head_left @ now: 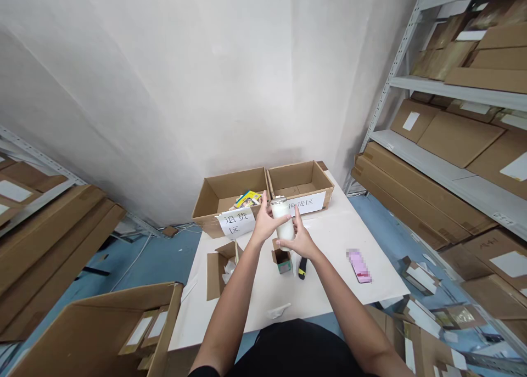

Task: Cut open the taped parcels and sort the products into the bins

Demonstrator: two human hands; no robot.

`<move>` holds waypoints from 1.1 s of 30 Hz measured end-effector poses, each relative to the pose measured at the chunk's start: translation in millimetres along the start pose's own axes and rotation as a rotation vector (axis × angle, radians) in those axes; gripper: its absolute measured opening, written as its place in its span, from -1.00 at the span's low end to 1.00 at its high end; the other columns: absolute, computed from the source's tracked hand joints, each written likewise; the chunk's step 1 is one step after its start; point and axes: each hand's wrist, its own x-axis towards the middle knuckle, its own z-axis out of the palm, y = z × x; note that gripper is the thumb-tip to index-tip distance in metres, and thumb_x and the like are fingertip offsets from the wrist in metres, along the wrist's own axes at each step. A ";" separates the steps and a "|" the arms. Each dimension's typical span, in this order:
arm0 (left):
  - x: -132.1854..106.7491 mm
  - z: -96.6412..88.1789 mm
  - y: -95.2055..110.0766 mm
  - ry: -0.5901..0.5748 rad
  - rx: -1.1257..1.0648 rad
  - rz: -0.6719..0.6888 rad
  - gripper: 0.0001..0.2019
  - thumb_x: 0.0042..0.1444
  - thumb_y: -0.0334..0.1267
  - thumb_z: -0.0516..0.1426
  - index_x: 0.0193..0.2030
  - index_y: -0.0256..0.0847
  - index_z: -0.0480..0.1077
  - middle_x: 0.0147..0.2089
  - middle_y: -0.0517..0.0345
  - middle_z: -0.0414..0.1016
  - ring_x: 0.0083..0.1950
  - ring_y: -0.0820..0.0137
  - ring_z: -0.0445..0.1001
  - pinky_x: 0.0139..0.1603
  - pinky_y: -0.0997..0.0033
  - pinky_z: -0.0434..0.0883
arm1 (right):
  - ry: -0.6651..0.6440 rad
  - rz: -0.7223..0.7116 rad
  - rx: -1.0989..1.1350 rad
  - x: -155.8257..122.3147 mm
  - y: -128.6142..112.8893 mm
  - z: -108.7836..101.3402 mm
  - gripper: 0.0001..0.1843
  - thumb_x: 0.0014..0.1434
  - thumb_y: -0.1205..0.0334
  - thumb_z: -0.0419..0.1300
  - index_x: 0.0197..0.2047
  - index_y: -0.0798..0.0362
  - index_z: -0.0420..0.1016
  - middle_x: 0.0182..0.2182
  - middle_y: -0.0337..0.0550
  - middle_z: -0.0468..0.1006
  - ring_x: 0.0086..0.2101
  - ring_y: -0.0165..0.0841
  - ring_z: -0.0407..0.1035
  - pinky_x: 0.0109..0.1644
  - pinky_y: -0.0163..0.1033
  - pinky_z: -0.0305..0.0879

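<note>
A white cylindrical tumbler [282,219] with a silvery lid is held up over the table, tilted slightly. My left hand [265,223] grips it around its left side, thumb across the front. Lower on the right side, my right hand [302,240] closes on it too, near the base. Beneath the tumbler stands a small open brown and green carton [283,263]. Beside that carton lies a black and yellow object [302,268], whose kind I cannot make out. An opened cardboard box [216,278] with white wrapping inside sits left of my left forearm.
Two labelled cardboard bins line the table's back; the left bin [201,215] holds colourful packages, and the right bin [325,182] stands beside it. A pink phone-like item [359,266] lies on the white table [370,234]. Shelves [436,152] of boxes flank the table. A large carton [102,311] stands front left.
</note>
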 end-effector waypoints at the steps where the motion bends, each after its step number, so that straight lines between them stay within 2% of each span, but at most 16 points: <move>1: 0.9 -1.0 0.0 -0.026 -0.024 -0.011 0.38 -0.01 -0.08 0.48 0.62 0.01 -0.49 0.15 -0.01 0.59 0.09 0.22 0.61 0.22 0.06 0.50 | -0.052 -0.008 0.038 -0.7 0.8 -1.3 0.43 -0.02 0.13 0.52 0.61 -0.28 -0.42 0.15 -0.08 0.50 0.01 -0.18 0.51 0.16 0.03 0.44; 3: 2.6 -2.6 -0.3 -0.053 -0.066 -0.019 0.34 0.01 -0.06 0.47 0.62 0.02 -0.47 0.19 -0.04 0.57 0.14 0.20 0.59 0.24 0.06 0.49 | -0.090 -0.015 0.100 -2.2 2.9 -2.9 0.41 0.04 0.11 0.47 0.61 -0.26 -0.48 0.12 -0.09 0.52 -0.03 -0.21 0.52 0.12 0.00 0.47; 5: 4.4 -3.0 -1.2 -0.030 -0.055 -0.013 0.35 -0.04 -0.07 0.50 0.63 0.02 -0.39 0.34 -0.10 0.46 0.31 0.15 0.48 0.33 0.09 0.43 | -0.008 0.000 0.073 -3.7 5.0 -2.1 0.43 -0.01 0.11 0.51 0.61 -0.26 -0.44 0.07 -0.10 0.53 -0.10 -0.22 0.53 0.06 -0.01 0.50; 7: 5.7 -2.8 -2.6 0.013 -0.014 -0.011 0.36 -0.10 -0.09 0.53 0.63 0.00 -0.31 0.42 -0.13 0.37 0.39 0.12 0.39 0.38 0.10 0.38 | 0.096 0.012 -0.009 -4.7 6.6 0.4 0.48 -0.10 0.12 0.56 0.61 -0.27 -0.36 0.07 -0.10 0.51 -0.09 -0.20 0.51 0.08 0.00 0.49; 9: 6.2 -3.0 -4.6 0.023 -0.008 -0.025 0.36 -0.09 -0.09 0.52 0.63 -0.02 -0.33 0.34 -0.13 0.46 0.31 0.13 0.48 0.34 0.07 0.42 | 0.095 0.001 -0.028 -4.9 7.6 3.0 0.48 -0.09 0.10 0.57 0.61 -0.28 -0.37 0.12 -0.08 0.48 -0.03 -0.18 0.49 0.12 0.02 0.47; 12: 6.1 -4.9 -7.3 -0.021 -0.064 -0.042 0.31 0.02 -0.06 0.47 0.63 0.00 -0.40 0.22 -0.09 0.56 0.15 0.18 0.59 0.26 0.04 0.49 | -0.007 -0.018 0.072 -3.8 9.2 5.5 0.40 0.04 0.09 0.49 0.61 -0.26 -0.44 0.13 -0.06 0.49 -0.03 -0.20 0.51 0.11 0.02 0.48; 15: 5.9 -7.4 -7.7 0.010 -0.021 -0.032 0.31 -0.03 -0.09 0.50 0.63 0.01 -0.33 0.34 -0.13 0.46 0.25 0.16 0.52 0.31 0.08 0.44 | 0.082 0.025 0.045 -2.2 11.6 7.5 0.43 -0.05 0.09 0.54 0.61 -0.26 -0.35 0.08 -0.07 0.51 -0.09 -0.20 0.51 0.07 0.02 0.50; 17: 5.4 -9.1 -7.0 0.027 0.002 -0.041 0.34 -0.07 -0.12 0.51 0.63 -0.01 -0.32 0.37 -0.15 0.42 0.28 0.14 0.49 0.33 0.08 0.43 | 0.128 0.035 0.005 -1.9 13.1 8.9 0.46 -0.12 0.11 0.58 0.61 -0.27 -0.29 0.10 -0.07 0.48 -0.04 -0.18 0.49 0.11 0.03 0.48; 19: 4.2 -11.1 -6.9 -0.016 -0.042 -0.076 0.33 -0.03 -0.11 0.49 0.63 -0.01 -0.38 0.31 -0.13 0.48 0.22 0.16 0.53 0.28 0.04 0.46 | 0.061 0.030 0.055 -2.2 14.3 10.0 0.42 -0.06 0.10 0.55 0.61 -0.28 -0.31 0.13 -0.07 0.47 0.00 -0.18 0.49 0.14 0.02 0.46; 21: 2.6 -13.6 -8.0 -0.055 -0.095 -0.096 0.31 0.00 -0.10 0.47 0.63 0.04 -0.40 0.27 -0.08 0.51 0.17 0.20 0.56 0.26 0.05 0.48 | -0.013 0.039 0.129 -2.5 15.8 10.8 0.37 0.00 0.10 0.50 0.61 -0.28 -0.34 0.12 -0.09 0.49 -0.05 -0.21 0.52 0.09 -0.02 0.49; 25: 0.6 -18.6 -14.7 -0.018 -0.047 -0.092 0.33 -0.07 -0.15 0.51 0.63 0.10 -0.32 0.19 -0.01 0.54 0.12 0.25 0.57 0.26 0.08 0.48 | 0.047 0.066 0.124 -0.1 22.2 13.2 0.44 -0.09 0.15 0.55 0.61 -0.28 -0.32 0.07 -0.12 0.50 -0.10 -0.23 0.53 0.03 -0.07 0.51; 28: 0.4 -20.7 -22.8 -0.043 -0.059 -0.141 0.35 -0.07 -0.12 0.50 0.63 0.07 -0.38 0.07 0.03 0.59 0.04 0.24 0.60 0.19 0.01 0.51 | -0.007 0.074 0.179 3.8 30.5 15.3 0.41 -0.06 0.17 0.51 0.61 -0.27 -0.34 0.10 -0.10 0.49 -0.06 -0.24 0.53 0.06 -0.08 0.50; 30: -0.3 -20.8 -28.5 -0.039 -0.051 -0.140 0.33 -0.05 -0.09 0.49 0.63 0.08 -0.36 0.14 -0.02 0.55 0.09 0.21 0.58 0.20 0.00 0.50 | -0.024 0.092 0.188 6.1 37.4 16.5 0.36 -0.03 0.17 0.48 0.61 -0.27 -0.31 0.08 -0.10 0.50 -0.10 -0.25 0.54 0.01 -0.09 0.51; 33: -4.7 -18.2 -35.9 0.117 0.177 -0.059 0.25 -0.06 -0.04 0.49 0.62 0.08 -0.21 0.31 -0.09 0.40 0.17 0.16 0.53 0.24 0.03 0.47 | 0.054 0.107 0.055 7.3 48.8 18.6 0.32 -0.05 0.16 0.47 0.60 -0.28 -0.23 0.02 -0.16 0.53 -0.15 -0.25 0.54 -0.06 -0.12 0.52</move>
